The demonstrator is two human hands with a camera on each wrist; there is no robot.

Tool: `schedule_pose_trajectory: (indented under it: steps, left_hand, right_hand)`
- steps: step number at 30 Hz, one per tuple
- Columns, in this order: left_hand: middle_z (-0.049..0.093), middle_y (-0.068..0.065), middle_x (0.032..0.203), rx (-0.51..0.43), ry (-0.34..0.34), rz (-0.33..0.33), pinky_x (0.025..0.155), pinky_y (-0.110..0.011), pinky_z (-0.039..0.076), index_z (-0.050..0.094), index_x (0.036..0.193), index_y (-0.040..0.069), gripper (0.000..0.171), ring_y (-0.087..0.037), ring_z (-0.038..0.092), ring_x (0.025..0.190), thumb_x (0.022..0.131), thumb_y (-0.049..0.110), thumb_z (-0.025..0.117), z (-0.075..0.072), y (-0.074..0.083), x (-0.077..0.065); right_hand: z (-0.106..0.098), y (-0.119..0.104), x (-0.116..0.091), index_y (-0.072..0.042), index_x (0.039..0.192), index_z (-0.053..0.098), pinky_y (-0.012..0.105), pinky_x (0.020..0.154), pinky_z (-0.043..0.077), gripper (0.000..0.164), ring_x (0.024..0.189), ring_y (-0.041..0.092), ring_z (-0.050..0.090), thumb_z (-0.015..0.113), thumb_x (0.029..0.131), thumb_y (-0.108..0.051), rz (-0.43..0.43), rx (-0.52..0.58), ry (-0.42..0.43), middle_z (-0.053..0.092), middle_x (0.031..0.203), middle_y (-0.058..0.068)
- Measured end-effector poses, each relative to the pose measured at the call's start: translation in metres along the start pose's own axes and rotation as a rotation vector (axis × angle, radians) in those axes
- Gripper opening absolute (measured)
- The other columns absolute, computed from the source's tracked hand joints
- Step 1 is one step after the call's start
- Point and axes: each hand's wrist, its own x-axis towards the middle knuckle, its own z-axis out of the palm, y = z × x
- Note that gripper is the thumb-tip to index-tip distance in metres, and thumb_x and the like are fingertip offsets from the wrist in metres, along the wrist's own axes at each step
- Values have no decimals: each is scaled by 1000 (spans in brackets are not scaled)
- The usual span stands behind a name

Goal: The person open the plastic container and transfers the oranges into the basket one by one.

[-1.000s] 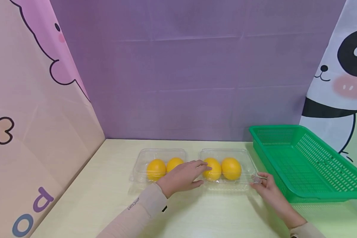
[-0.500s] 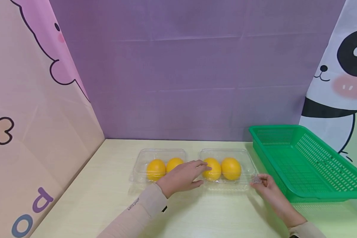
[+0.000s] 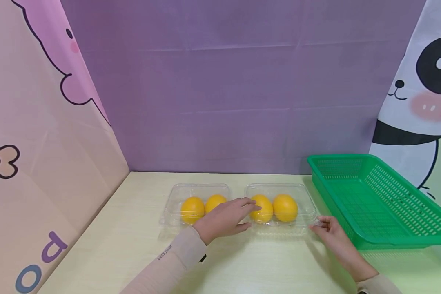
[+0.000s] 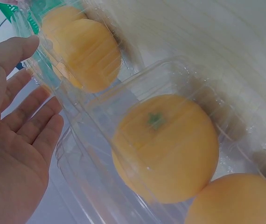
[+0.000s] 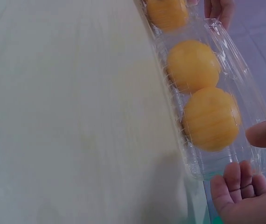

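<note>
Two clear plastic clamshell boxes lie side by side on the table, each with two oranges inside. My right hand (image 3: 332, 237) pinches the near right corner of the right box (image 3: 305, 200), thumb toward me. In the right wrist view its fingers (image 5: 233, 179) curl at that box's end, close to an orange (image 5: 211, 119). My left hand (image 3: 226, 218) is held between the boxes, fingers extended, its fingertips overlapping an orange (image 3: 266, 213) of the right box. It partly covers the left box (image 3: 172, 200). The left wrist view shows its palm (image 4: 11, 172) beside the plastic.
A green plastic basket (image 3: 375, 204) stands on the right of the table (image 3: 114, 245), close by my right hand. Behind the table hangs a purple cloth (image 3: 220, 102). Printed cartoon sheets line both sides.
My right hand has lowered slightly at the box's corner, and its fingers have drawn in, so less of the clear plastic edge shows. My left hand has stayed in place.
</note>
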Motion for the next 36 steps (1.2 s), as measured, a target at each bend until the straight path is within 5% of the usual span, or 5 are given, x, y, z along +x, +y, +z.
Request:
schedule_pose_trajectory:
  steps: [36]
  left_hand:
    - [55, -5, 139, -43, -3, -10, 103, -25, 45, 55, 140, 12, 48, -17, 54, 126, 96, 25, 69, -3, 1, -1]
  right_hand:
    - [1, -4, 2, 14, 136, 22, 21, 83, 52, 52, 90, 12, 50, 56, 100, -5, 32, 125, -7, 44, 107, 12]
